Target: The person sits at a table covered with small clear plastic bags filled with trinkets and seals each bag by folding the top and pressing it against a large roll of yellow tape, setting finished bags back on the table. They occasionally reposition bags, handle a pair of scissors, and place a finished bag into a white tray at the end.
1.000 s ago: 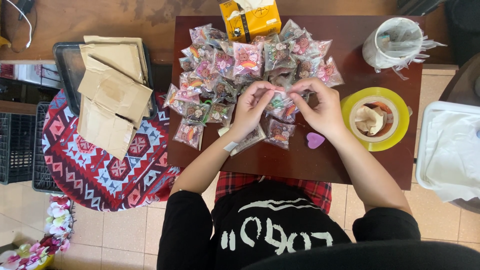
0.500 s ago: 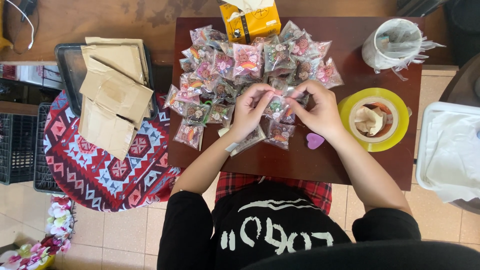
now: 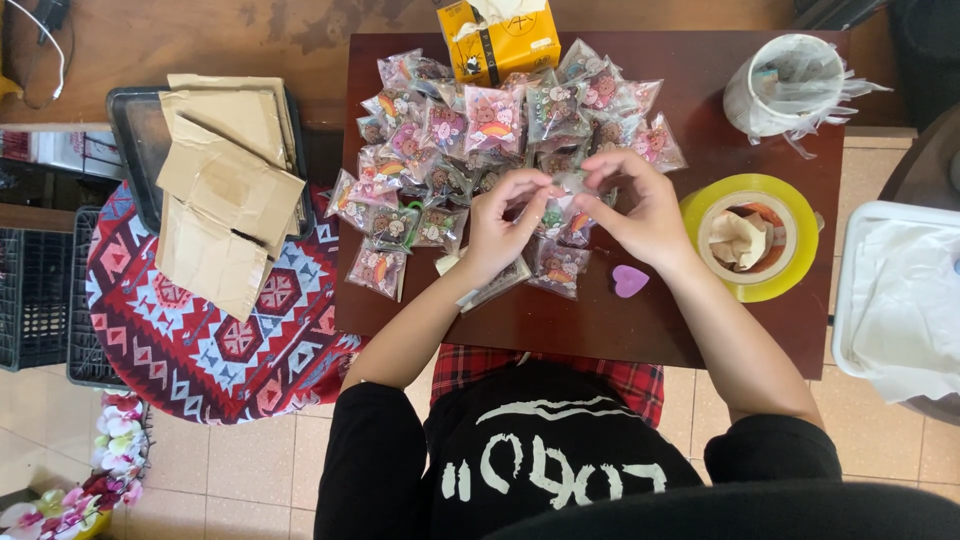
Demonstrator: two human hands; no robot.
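My left hand (image 3: 503,225) and my right hand (image 3: 640,212) meet over the middle of a dark wooden table (image 3: 600,320). Together they pinch one small clear packet (image 3: 560,205) with a colourful charm inside. Behind and around my hands lies a pile of several similar clear packets (image 3: 470,130) with pink and orange figures. A small purple heart (image 3: 629,281) lies on the table just below my right wrist.
A yellow tape roll with crumpled paper inside (image 3: 752,236) sits right of my hands. A yellow tissue box (image 3: 500,38) and a white lined bucket (image 3: 790,85) stand at the back. Cardboard pieces (image 3: 222,185) lie on a black tray left; a white bin (image 3: 900,300) stands right.
My hands stay together over the table, fingers shifting slightly on the small packet. Nothing else has moved.
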